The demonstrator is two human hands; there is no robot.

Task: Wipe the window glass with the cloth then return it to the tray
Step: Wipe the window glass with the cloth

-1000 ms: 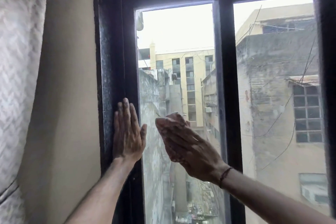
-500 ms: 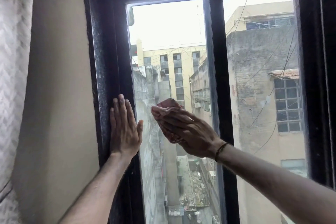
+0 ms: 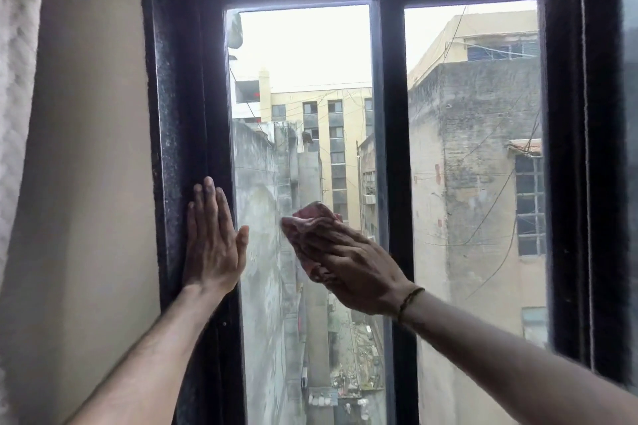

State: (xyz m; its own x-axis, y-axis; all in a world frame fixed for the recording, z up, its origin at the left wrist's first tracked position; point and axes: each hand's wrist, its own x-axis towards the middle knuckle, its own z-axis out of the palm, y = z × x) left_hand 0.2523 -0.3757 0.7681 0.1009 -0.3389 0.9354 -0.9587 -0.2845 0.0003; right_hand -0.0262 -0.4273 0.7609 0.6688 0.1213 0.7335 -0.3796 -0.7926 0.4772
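A pinkish cloth point(image 3: 316, 212) is pressed flat against the left pane of window glass point(image 3: 303, 79) under my right hand point(image 3: 348, 262), whose fingers cover most of it. My left hand point(image 3: 212, 238) lies flat with fingers together on the dark left window frame point(image 3: 179, 114), thumb out over the glass edge. The tray is not in view.
A dark centre mullion point(image 3: 392, 114) separates the left pane from a right pane point(image 3: 473, 148). A beige wall point(image 3: 89, 148) and a pale patterned curtain point(image 3: 17, 79) stand to the left. Buildings and an alley show through the glass.
My right hand with the cloth has slid up the left pane. My left hand has stayed on the frame. The camera view has shifted a little.
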